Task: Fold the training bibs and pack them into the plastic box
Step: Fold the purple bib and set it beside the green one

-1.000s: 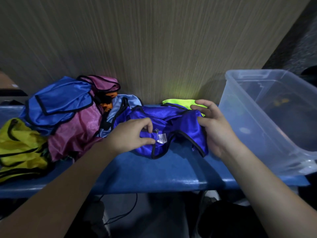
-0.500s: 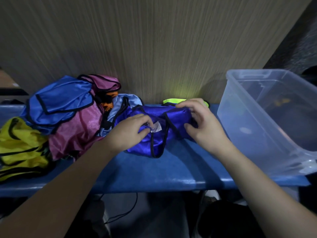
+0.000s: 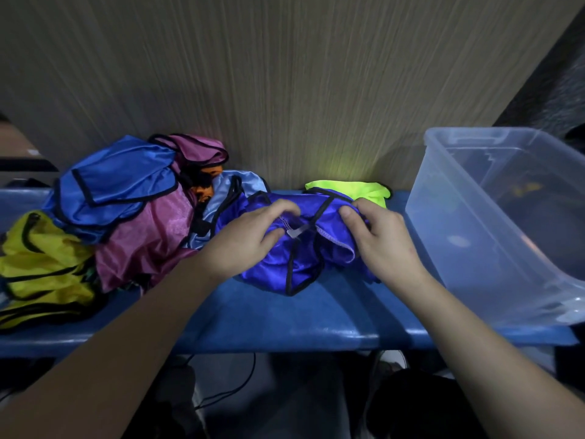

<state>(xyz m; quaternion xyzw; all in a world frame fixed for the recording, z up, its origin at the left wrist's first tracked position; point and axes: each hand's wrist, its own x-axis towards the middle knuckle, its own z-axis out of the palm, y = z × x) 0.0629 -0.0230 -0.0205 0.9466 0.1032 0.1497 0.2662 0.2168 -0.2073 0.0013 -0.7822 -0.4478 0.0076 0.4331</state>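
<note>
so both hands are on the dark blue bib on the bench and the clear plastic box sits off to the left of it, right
Not quite: the plastic box sits to the right of the dark blue bib, not the left; the head view shows it. The rest holds: the left hand and right hand both grip that bib on the bench.

Single head view, looking forward and down, close over blue bench (image 3: 285, 321) against wall (image 3: 285, 90).

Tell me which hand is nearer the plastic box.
Right. The right hand grips the purple-blue bib just beside the plastic box; the left hand grips the bib farther away, toward the bib pile.
</note>
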